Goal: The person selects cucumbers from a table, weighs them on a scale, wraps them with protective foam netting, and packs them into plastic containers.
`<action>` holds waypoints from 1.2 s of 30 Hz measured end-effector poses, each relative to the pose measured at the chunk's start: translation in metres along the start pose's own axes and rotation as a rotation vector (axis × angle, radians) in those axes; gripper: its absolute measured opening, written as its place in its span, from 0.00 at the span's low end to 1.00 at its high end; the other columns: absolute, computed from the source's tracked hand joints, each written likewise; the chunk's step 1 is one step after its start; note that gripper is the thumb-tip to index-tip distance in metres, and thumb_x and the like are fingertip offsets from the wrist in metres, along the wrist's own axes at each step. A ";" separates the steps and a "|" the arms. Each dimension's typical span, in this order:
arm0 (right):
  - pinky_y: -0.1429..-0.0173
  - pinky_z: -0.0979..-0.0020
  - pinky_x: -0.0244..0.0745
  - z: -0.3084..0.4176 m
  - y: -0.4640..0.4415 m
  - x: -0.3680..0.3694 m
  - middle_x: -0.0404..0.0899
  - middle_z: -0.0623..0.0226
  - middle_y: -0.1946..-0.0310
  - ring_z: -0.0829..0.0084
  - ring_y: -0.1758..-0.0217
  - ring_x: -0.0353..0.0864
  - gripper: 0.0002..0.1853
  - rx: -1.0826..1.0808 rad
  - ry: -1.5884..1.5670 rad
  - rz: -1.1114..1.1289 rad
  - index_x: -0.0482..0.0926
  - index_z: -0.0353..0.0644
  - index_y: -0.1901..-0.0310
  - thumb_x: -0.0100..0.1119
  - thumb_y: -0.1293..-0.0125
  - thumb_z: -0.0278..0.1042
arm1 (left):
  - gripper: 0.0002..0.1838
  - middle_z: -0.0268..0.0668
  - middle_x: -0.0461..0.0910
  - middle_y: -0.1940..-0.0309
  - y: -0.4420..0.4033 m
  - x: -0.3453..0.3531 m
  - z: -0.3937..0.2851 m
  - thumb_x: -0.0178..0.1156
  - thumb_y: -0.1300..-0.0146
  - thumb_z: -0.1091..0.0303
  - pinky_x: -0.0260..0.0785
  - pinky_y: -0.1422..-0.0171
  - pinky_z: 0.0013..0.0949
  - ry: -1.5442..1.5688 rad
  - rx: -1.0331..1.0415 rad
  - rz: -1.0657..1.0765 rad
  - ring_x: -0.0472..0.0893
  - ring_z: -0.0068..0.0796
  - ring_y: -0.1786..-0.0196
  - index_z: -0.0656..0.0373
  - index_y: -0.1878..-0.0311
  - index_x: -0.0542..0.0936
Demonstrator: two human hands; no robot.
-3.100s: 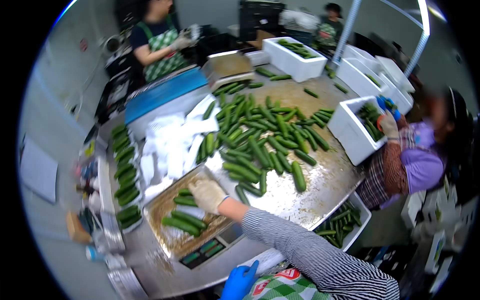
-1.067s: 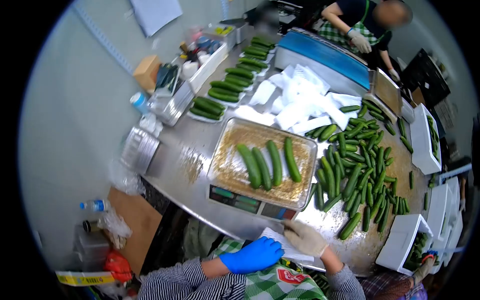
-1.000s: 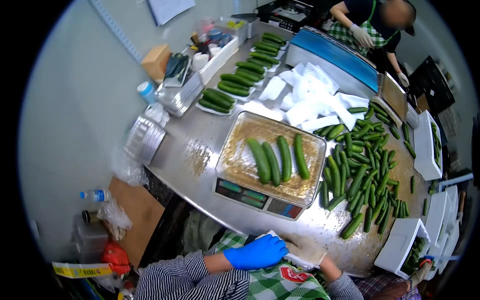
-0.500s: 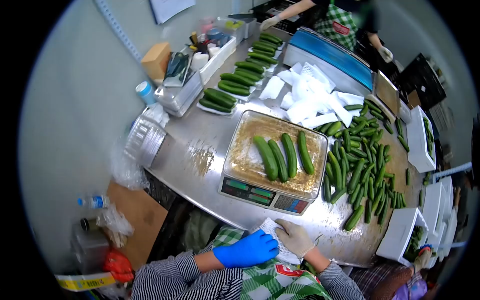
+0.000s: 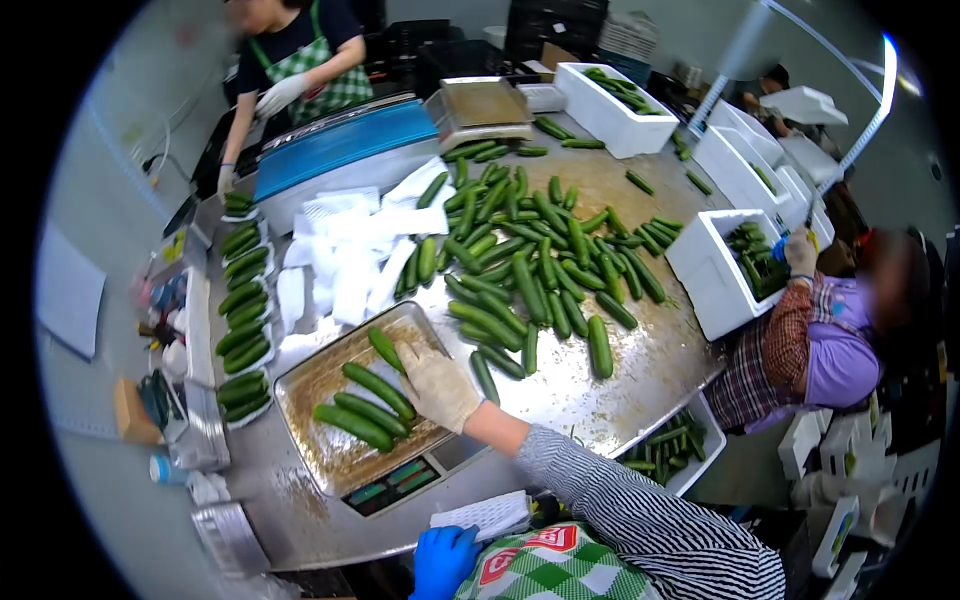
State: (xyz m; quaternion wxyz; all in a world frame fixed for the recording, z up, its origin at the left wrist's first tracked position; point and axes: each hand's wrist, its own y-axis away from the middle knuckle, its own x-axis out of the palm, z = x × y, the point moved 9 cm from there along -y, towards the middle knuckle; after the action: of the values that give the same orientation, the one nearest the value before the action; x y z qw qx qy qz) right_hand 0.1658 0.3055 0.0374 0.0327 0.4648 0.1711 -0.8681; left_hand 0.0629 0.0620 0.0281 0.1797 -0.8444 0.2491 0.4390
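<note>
Steel table (image 5: 640, 395): one row of cucumbers (image 5: 242, 300) sits trayed; a large pile (image 5: 530, 285) lies loose, untrayed. Four cucumbers (image 5: 372, 404) are on the scale (image 5: 308, 395); my curled right hand (image 5: 438, 388) touches one, hold unclear. My left hand (image 5: 445, 562): beside white netting (image 5: 482, 514), grip unclear.

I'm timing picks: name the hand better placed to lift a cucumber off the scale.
Probably the right hand: it's over the scale, beside a cucumber; the left hand is near white netting, off the scale.

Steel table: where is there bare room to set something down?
Bare though grimy: the front-left corner between scale and clear trays; the right side between cucumber pile and the co-worker's foam box. Crowded: the middle, under the pile and white sheets.
</note>
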 end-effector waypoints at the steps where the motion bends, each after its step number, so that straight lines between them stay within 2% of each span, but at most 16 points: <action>1: 0.52 0.56 0.79 -0.009 0.005 -0.007 0.77 0.44 0.56 0.47 0.57 0.82 0.29 -0.006 -0.113 -0.072 0.63 0.30 0.34 0.56 0.32 0.34 | 0.19 0.40 0.78 0.59 -0.008 -0.010 -0.010 0.68 0.44 0.63 0.70 0.50 0.43 0.010 -0.003 -0.027 0.77 0.43 0.55 0.55 0.49 0.82; 4: 0.51 0.54 0.78 -0.058 0.015 -0.031 0.76 0.43 0.51 0.44 0.56 0.81 0.29 0.203 -0.110 -0.172 0.64 0.36 0.32 0.57 0.32 0.33 | 0.20 0.42 0.77 0.57 -0.020 -0.008 -0.015 0.64 0.42 0.64 0.69 0.47 0.45 0.038 -0.005 0.037 0.75 0.46 0.51 0.55 0.46 0.80; 5: 0.50 0.53 0.78 -0.081 0.016 -0.038 0.74 0.42 0.47 0.43 0.53 0.80 0.27 0.332 -0.139 -0.169 0.66 0.40 0.32 0.56 0.32 0.33 | 0.20 0.42 0.77 0.57 -0.024 -0.008 -0.017 0.64 0.42 0.64 0.68 0.47 0.45 0.046 -0.006 0.038 0.75 0.46 0.52 0.55 0.45 0.80; 6: 0.46 0.53 0.77 -0.100 0.016 -0.045 0.73 0.42 0.46 0.43 0.48 0.78 0.27 0.378 -0.160 -0.222 0.66 0.39 0.32 0.55 0.32 0.31 | 0.21 0.42 0.77 0.57 -0.029 -0.008 -0.018 0.64 0.42 0.64 0.68 0.47 0.45 0.052 -0.005 0.037 0.75 0.46 0.52 0.55 0.44 0.80; 8: 0.39 0.55 0.74 -0.133 0.020 -0.042 0.72 0.43 0.44 0.44 0.42 0.75 0.25 0.342 -0.168 -0.256 0.68 0.39 0.34 0.53 0.33 0.29 | 0.21 0.42 0.77 0.57 -0.038 -0.005 -0.021 0.63 0.42 0.65 0.68 0.47 0.46 0.040 0.014 0.042 0.76 0.46 0.52 0.55 0.44 0.80; 11: 0.33 0.57 0.70 -0.157 0.033 -0.040 0.71 0.44 0.39 0.45 0.38 0.73 0.21 0.255 -0.150 -0.160 0.74 0.37 0.40 0.54 0.36 0.26 | 0.22 0.42 0.78 0.56 -0.048 0.000 -0.023 0.61 0.42 0.66 0.68 0.46 0.46 0.034 0.020 0.069 0.76 0.46 0.51 0.55 0.43 0.79; 15: 0.39 0.59 0.77 -0.198 0.055 -0.102 0.80 0.49 0.52 0.51 0.47 0.81 0.17 0.303 0.021 -0.256 0.77 0.36 0.46 0.55 0.37 0.25 | 0.23 0.41 0.77 0.53 -0.051 0.018 -0.008 0.59 0.41 0.67 0.68 0.44 0.45 0.030 -0.038 0.214 0.76 0.45 0.49 0.52 0.39 0.78; 16: 0.39 0.58 0.77 -0.216 0.073 -0.121 0.81 0.49 0.52 0.52 0.49 0.81 0.17 0.242 0.110 -0.480 0.78 0.36 0.48 0.56 0.40 0.22 | 0.24 0.40 0.77 0.52 -0.051 0.020 -0.007 0.59 0.41 0.67 0.68 0.43 0.45 0.011 -0.031 0.214 0.76 0.45 0.49 0.51 0.39 0.77; 18: 0.44 0.57 0.79 -0.282 0.093 -0.154 0.80 0.48 0.54 0.50 0.52 0.80 0.20 0.406 0.205 -0.541 0.77 0.38 0.46 0.57 0.43 0.20 | 0.25 0.39 0.77 0.51 -0.054 0.023 -0.008 0.59 0.41 0.68 0.68 0.43 0.45 -0.026 -0.026 0.210 0.76 0.44 0.48 0.50 0.37 0.77; 20: 0.48 0.56 0.79 -0.356 0.117 -0.183 0.79 0.47 0.54 0.48 0.53 0.81 0.22 0.703 0.451 -0.508 0.76 0.38 0.45 0.55 0.44 0.21 | 0.26 0.36 0.77 0.50 -0.061 0.026 -0.010 0.59 0.41 0.69 0.70 0.45 0.44 -0.051 -0.034 0.241 0.76 0.42 0.48 0.49 0.37 0.77; 23: 0.38 0.51 0.72 -0.441 0.157 -0.227 0.76 0.49 0.44 0.50 0.40 0.76 0.26 1.135 0.587 -0.407 0.72 0.41 0.37 0.57 0.39 0.33 | 0.26 0.36 0.77 0.51 -0.069 0.035 -0.014 0.59 0.42 0.70 0.72 0.48 0.44 -0.077 -0.005 0.218 0.77 0.41 0.49 0.48 0.38 0.77; 26: 0.36 0.52 0.71 -0.506 0.184 -0.224 0.76 0.48 0.43 0.49 0.39 0.75 0.27 1.177 0.524 -0.265 0.72 0.40 0.37 0.58 0.39 0.34 | 0.25 0.37 0.78 0.51 -0.085 0.044 -0.019 0.59 0.41 0.69 0.73 0.51 0.45 -0.039 0.002 0.250 0.78 0.42 0.51 0.49 0.38 0.77; 30: 0.33 0.57 0.68 -0.508 0.187 -0.214 0.77 0.43 0.45 0.48 0.39 0.74 0.27 1.080 0.235 -0.261 0.74 0.36 0.39 0.60 0.39 0.38 | 0.23 0.38 0.78 0.52 -0.108 0.048 -0.031 0.58 0.40 0.68 0.74 0.50 0.44 -0.042 -0.027 0.297 0.78 0.44 0.52 0.48 0.38 0.78; 31: 0.35 0.58 0.69 -0.498 0.189 -0.213 0.77 0.42 0.46 0.49 0.40 0.76 0.27 1.035 0.158 -0.327 0.74 0.34 0.40 0.61 0.39 0.39 | 0.25 0.38 0.77 0.51 -0.111 0.052 -0.031 0.57 0.40 0.68 0.74 0.48 0.44 -0.052 -0.032 0.301 0.78 0.44 0.51 0.47 0.38 0.77; 34: 0.35 0.59 0.70 -0.461 0.199 -0.204 0.79 0.44 0.47 0.50 0.42 0.78 0.27 1.051 -0.292 -0.439 0.74 0.35 0.39 0.61 0.38 0.39 | 0.26 0.39 0.77 0.49 -0.125 0.062 -0.037 0.57 0.41 0.68 0.73 0.47 0.43 -0.033 -0.012 0.347 0.78 0.43 0.49 0.47 0.36 0.76; 36: 0.37 0.58 0.72 -0.438 0.188 -0.198 0.79 0.42 0.49 0.50 0.43 0.79 0.27 0.921 -0.153 -0.272 0.74 0.35 0.38 0.61 0.38 0.39 | 0.26 0.41 0.76 0.48 -0.139 0.062 -0.045 0.56 0.41 0.69 0.73 0.46 0.42 -0.030 -0.012 0.390 0.78 0.45 0.48 0.49 0.37 0.75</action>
State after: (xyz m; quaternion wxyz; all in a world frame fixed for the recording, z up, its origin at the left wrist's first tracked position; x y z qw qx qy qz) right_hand 0.6670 0.2519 -0.0737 -0.2777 0.3394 -0.1747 -0.8816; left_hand 0.2036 0.1351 0.0131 0.0899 -0.7746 0.4027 0.4793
